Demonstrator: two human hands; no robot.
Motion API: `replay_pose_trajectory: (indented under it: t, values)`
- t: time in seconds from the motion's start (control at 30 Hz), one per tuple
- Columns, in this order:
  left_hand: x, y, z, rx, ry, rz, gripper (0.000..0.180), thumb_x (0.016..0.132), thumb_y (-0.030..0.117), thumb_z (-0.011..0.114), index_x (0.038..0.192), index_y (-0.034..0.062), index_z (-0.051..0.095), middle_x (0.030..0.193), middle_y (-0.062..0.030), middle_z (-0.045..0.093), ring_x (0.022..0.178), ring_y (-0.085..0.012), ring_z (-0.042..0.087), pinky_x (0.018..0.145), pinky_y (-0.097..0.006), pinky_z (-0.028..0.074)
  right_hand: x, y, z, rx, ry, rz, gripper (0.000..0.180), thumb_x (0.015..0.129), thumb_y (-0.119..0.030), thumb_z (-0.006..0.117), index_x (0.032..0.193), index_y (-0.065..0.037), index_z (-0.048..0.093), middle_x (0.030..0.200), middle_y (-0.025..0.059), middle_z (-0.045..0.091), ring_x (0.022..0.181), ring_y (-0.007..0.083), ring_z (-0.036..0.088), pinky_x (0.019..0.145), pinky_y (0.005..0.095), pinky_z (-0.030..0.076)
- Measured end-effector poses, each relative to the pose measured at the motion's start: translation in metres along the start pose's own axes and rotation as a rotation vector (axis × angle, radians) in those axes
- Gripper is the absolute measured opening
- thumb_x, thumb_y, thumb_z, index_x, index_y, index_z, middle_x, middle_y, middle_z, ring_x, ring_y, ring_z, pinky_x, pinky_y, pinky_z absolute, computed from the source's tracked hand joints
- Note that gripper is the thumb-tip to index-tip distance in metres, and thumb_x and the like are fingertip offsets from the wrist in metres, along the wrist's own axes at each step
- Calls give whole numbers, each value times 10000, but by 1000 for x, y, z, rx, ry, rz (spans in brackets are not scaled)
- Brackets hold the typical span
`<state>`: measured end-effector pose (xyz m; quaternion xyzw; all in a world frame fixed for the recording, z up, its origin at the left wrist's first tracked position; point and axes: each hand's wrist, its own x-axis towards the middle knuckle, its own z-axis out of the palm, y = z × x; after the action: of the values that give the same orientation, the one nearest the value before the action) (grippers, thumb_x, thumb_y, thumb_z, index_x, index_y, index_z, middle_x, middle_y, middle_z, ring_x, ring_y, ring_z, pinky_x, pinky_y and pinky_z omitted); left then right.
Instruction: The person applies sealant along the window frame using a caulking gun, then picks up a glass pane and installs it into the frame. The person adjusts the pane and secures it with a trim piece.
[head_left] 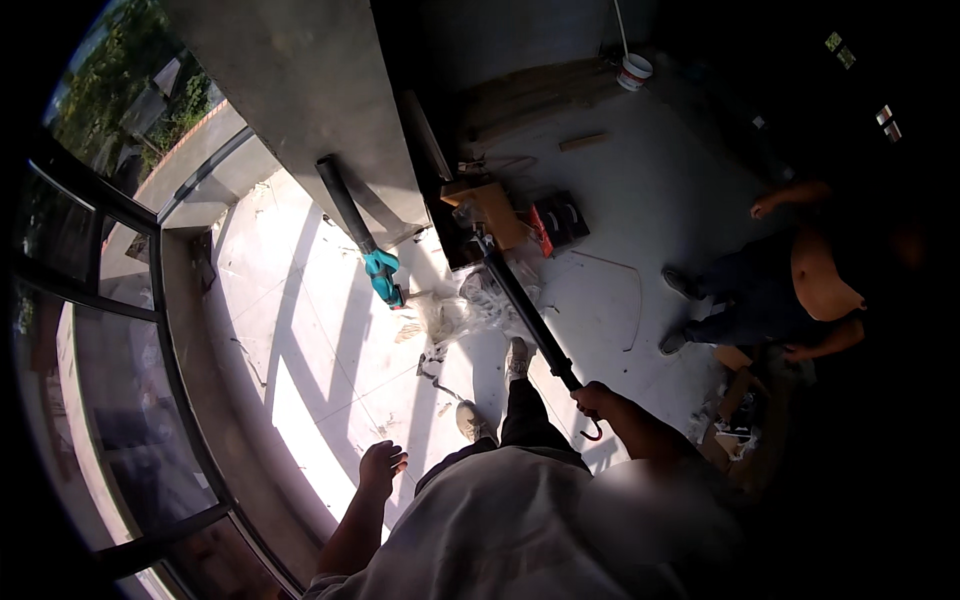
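Evidently the person's right hand (594, 399) is closed around the near end of a long black tube-shaped tool (523, 304), with a curved hook (594, 432) showing just below the fist. The tool slants away over the pale floor (330, 350), its far tip in line with an opened cardboard box (503, 218) near the corner of a concrete pillar (300, 100). The left hand (382, 465) hangs over the sunlit left part of the floor, gripping nothing, its fingers loosely bent and apart from everything. Just beyond the feet, crumpled clear plastic (455, 315) is spread out, and beside it a teal-and-black blower (381, 274) has its body at the pillar's foot and its dark tube across the pillar's face; whether they touch cannot be told. A red-and-black box (559, 223) sits just right of the cardboard one. Near the floor's far edge stands a white bucket (633, 72), while toward its shadowed right side another person (760, 285) faces the work, near cardboard scraps (735, 400).
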<state>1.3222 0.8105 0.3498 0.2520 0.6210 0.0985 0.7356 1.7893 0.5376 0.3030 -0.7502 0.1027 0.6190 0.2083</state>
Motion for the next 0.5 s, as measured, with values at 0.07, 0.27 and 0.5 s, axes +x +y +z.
replay_pose_trajectory:
  t: [0.07,0.27,0.5]
  values:
    - [-11,-14,-19,10,94,-33,324,983,201,554,1232,-7,547,1071,-159,659,877,-279,698,731,-376,570,34,-58,4,11,-19,14,331,943,-250,600,666,-112,483,504,-1,394,347,113,299,366,327,199]
    - [-46,-83,-66,0,369,-139,279,939,204,611,1141,16,575,1036,-152,659,868,-314,694,737,-423,576,171,-212,18,8,-57,35,220,928,-199,558,740,-106,491,532,12,429,361,123,348,361,324,235]
    - [-58,-134,-19,35,428,-319,356,922,160,649,1213,-22,554,1030,-179,675,867,-345,719,703,-425,606,342,-360,56,31,-57,-31,125,901,-157,515,800,-83,510,551,90,467,359,217,380,351,396,247]
